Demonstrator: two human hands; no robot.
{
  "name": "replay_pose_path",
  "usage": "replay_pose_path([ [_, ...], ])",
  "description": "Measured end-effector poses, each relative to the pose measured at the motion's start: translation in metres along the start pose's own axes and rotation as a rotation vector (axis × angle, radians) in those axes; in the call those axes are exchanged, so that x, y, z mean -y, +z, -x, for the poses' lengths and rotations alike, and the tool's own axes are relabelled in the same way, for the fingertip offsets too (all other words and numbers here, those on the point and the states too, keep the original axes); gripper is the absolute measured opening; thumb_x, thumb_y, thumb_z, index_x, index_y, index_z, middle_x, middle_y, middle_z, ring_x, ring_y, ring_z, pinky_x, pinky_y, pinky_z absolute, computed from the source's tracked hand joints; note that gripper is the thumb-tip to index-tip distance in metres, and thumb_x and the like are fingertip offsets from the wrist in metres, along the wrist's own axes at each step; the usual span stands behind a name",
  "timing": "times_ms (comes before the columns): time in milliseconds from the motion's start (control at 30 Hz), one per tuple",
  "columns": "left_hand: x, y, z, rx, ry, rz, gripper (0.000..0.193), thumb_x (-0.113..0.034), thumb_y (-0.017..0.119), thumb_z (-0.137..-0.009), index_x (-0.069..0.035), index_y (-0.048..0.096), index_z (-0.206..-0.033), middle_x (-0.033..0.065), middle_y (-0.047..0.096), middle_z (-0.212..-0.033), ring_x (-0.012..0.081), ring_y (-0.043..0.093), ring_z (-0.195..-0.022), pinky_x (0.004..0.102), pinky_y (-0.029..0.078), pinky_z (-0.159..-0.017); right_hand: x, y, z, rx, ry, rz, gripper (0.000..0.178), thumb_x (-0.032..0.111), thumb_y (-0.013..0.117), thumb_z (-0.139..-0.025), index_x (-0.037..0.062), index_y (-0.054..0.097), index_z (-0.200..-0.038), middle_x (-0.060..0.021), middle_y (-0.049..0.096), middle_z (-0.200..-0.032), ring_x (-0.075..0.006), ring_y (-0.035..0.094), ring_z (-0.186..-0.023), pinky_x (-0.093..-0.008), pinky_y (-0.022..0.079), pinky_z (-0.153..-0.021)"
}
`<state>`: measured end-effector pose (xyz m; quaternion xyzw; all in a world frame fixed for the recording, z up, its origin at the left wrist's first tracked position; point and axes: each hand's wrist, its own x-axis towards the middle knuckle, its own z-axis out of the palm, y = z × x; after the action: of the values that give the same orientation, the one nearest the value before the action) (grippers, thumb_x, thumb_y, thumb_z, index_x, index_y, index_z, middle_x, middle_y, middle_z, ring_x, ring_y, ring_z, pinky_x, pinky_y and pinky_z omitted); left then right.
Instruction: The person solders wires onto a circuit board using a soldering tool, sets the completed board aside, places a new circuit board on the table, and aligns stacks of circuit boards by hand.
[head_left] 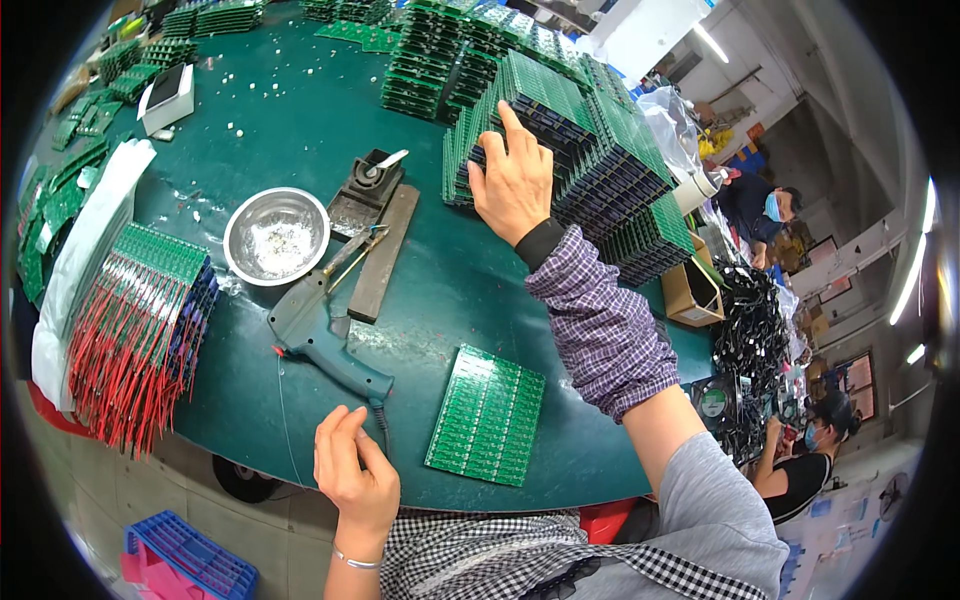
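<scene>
My right hand reaches to the stacked green circuit boards at the back, fingers apart and index finger stretched out. Its fingertips are over or against the near left side of the stack; I cannot tell which, and no board is visibly gripped. At the table's front edge hovers my left hand, fingers loosely bent, with nothing visible in it. Between the hands, a single green circuit board panel lies flat on the table. A teal soldering gun rests left of it, its cable running down beside my left hand.
A metal bowl sits next to a dark metal bar. At the left are boards with red wires and a white bundle. A cardboard box and black cables lie right. Two masked people sit beyond.
</scene>
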<state>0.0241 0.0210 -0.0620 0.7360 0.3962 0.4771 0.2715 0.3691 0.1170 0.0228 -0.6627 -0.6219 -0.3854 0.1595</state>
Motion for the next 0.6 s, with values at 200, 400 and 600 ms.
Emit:
replay_pose_path([
  [200,0.001,0.001,0.001,0.002,-0.002,0.016,0.022,0.014,0.057,-0.085,0.004,0.065,-0.103,0.023,0.066,-0.105,0.0362,0.066,-0.089,0.0392,0.054,-0.077,0.0,0.004,-0.008,0.033,0.009,0.093,0.034,0.022,0.075,-0.079,0.0067,0.058,-0.104,-0.0245,0.044,-0.151,-0.0304,0.054,-0.113,-0.0436,0.041,-0.086],
  [400,0.001,0.001,0.001,-0.001,0.009,0.022,0.021,0.014,0.057,-0.085,0.005,0.065,-0.102,0.0229,0.066,-0.106,0.0365,0.066,-0.09,0.0393,0.054,-0.078,0.005,0.004,-0.011,0.035,0.017,0.185,0.034,0.026,0.074,-0.082,0.0062,0.059,-0.106,-0.0239,0.05,-0.146,-0.0289,0.055,-0.11,-0.0428,0.041,-0.085],
  [600,0.003,0.001,-0.001,-0.002,0.02,0.027,0.025,0.015,0.058,-0.079,0.008,0.066,-0.101,0.0234,0.066,-0.104,0.0386,0.066,-0.09,0.0428,0.054,-0.078,0.007,-0.005,-0.014,0.007,-0.02,0.144,0.033,0.021,0.075,-0.082,0.0069,0.059,-0.108,-0.0238,0.048,-0.148,-0.0295,0.06,-0.105,-0.0417,0.044,-0.082],
])
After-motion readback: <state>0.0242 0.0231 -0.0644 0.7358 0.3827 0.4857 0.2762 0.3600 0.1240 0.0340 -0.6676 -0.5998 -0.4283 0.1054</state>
